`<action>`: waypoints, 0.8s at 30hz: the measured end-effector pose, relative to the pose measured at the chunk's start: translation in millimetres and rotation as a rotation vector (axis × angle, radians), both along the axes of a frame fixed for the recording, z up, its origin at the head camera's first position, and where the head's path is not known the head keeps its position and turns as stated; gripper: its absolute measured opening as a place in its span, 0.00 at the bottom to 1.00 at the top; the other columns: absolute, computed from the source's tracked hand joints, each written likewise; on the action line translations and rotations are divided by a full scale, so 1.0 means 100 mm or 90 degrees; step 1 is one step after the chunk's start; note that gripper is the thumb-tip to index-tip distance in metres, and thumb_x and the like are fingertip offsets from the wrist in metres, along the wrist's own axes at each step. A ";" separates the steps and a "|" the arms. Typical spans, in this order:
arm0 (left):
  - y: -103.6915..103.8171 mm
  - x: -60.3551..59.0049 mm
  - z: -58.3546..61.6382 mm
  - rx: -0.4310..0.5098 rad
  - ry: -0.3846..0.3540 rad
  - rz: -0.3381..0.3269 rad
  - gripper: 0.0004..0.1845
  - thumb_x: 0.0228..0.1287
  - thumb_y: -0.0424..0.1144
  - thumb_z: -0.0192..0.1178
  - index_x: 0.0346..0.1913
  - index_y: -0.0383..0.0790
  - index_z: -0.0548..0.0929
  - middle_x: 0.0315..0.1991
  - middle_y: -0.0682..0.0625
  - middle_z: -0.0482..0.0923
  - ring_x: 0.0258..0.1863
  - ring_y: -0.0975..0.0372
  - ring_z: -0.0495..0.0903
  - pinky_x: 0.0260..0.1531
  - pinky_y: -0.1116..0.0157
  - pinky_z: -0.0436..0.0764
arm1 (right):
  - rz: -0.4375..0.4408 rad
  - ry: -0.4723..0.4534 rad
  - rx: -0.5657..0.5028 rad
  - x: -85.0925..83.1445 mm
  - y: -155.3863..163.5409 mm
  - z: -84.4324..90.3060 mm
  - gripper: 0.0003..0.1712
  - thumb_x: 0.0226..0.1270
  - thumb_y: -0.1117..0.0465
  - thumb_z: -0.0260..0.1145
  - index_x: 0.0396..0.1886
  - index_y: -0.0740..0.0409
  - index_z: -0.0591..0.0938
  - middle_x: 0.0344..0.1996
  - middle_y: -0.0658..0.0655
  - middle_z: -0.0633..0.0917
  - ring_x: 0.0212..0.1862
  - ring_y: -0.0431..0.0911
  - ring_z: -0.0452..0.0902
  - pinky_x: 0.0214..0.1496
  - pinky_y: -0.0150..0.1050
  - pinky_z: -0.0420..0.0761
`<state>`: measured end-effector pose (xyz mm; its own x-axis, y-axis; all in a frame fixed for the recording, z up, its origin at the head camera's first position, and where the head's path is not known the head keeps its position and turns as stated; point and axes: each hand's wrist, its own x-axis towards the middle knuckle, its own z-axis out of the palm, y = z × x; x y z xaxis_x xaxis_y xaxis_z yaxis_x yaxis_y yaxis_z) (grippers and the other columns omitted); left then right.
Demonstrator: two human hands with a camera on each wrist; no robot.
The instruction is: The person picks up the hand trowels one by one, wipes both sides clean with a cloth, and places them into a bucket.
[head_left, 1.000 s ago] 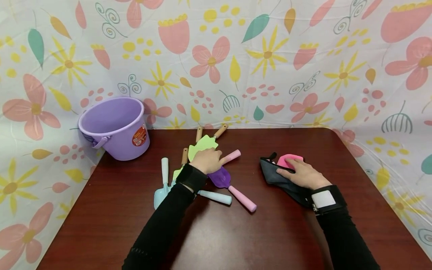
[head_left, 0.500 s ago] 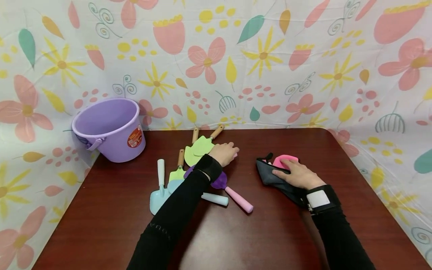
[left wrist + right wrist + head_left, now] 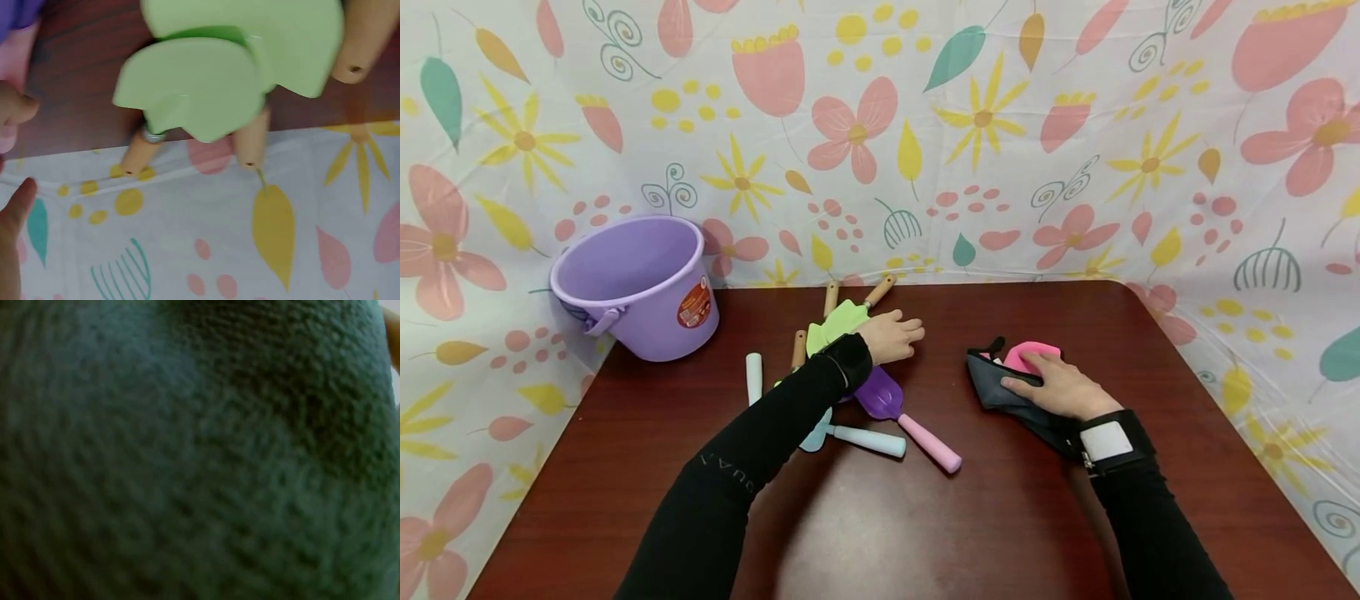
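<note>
Table (image 3: 1000, 517), bucket (image 3: 636, 287) label seemingly unreadable

Long black sleeves are worn; a black wrist strap with a white patch is fastened on the right hand (image 3: 1063, 388).

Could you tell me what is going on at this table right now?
A person sits at a dark wooden table. The left hand reaches over a pile of toy garden tools; whether it grips one is unclear. The right hand rests on a black pouch with a pink thing beneath it. A purple bucket stands apart.
</note>
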<state>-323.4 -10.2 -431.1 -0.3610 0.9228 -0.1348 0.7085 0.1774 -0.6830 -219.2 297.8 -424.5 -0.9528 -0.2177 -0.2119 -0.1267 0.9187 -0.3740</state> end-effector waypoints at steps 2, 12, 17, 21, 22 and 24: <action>-0.05 -0.03 -0.02 -0.016 0.022 -0.011 0.14 0.72 0.39 0.55 0.50 0.60 0.86 0.66 0.54 0.68 0.67 0.60 0.63 0.48 0.63 0.68 | 0.007 -0.005 -0.011 -0.01 0.01 -0.02 0.56 0.64 0.28 0.56 0.74 0.69 0.57 0.68 0.76 0.61 0.64 0.73 0.60 0.59 0.69 0.62; -0.18 -0.09 -0.06 -0.108 0.065 -0.078 0.16 0.74 0.39 0.52 0.58 0.61 0.78 0.70 0.52 0.62 0.71 0.59 0.58 0.55 0.58 0.66 | 0.012 -0.015 0.001 -0.03 0.03 -0.07 0.60 0.57 0.30 0.65 0.73 0.69 0.57 0.69 0.78 0.58 0.66 0.76 0.54 0.60 0.71 0.59; -0.29 -0.14 -0.07 -0.063 0.053 -0.079 0.14 0.73 0.41 0.51 0.52 0.64 0.82 0.64 0.52 0.69 0.67 0.57 0.64 0.52 0.59 0.68 | 0.002 0.002 0.019 -0.04 0.00 -0.05 0.57 0.56 0.31 0.67 0.72 0.66 0.60 0.65 0.78 0.61 0.61 0.76 0.60 0.56 0.70 0.66; -0.39 -0.17 -0.03 -0.037 0.029 -0.050 0.14 0.71 0.40 0.53 0.51 0.62 0.82 0.64 0.51 0.71 0.67 0.57 0.65 0.54 0.60 0.70 | 0.009 0.021 0.017 -0.06 -0.01 -0.04 0.52 0.57 0.37 0.70 0.71 0.64 0.63 0.59 0.77 0.67 0.56 0.73 0.66 0.53 0.67 0.70; -0.42 -0.17 -0.02 -0.037 0.023 -0.038 0.14 0.70 0.39 0.54 0.52 0.61 0.82 0.64 0.51 0.71 0.67 0.56 0.65 0.55 0.59 0.71 | 0.014 0.024 0.015 -0.07 -0.01 -0.05 0.51 0.58 0.38 0.70 0.71 0.64 0.63 0.57 0.76 0.68 0.54 0.71 0.68 0.52 0.66 0.70; -0.47 -0.17 0.01 -0.038 0.009 -0.004 0.14 0.70 0.37 0.55 0.54 0.58 0.80 0.65 0.49 0.70 0.68 0.55 0.64 0.57 0.59 0.71 | 0.022 0.025 0.008 -0.09 -0.02 -0.05 0.48 0.59 0.42 0.71 0.70 0.65 0.64 0.55 0.75 0.71 0.51 0.67 0.71 0.52 0.64 0.71</action>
<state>-340.6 -56.7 -429.8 -0.3577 0.9153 -0.1852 0.6995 0.1313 -0.7025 -228.3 296.2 -429.7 -0.9522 -0.2482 -0.1778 -0.1729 0.9183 -0.3561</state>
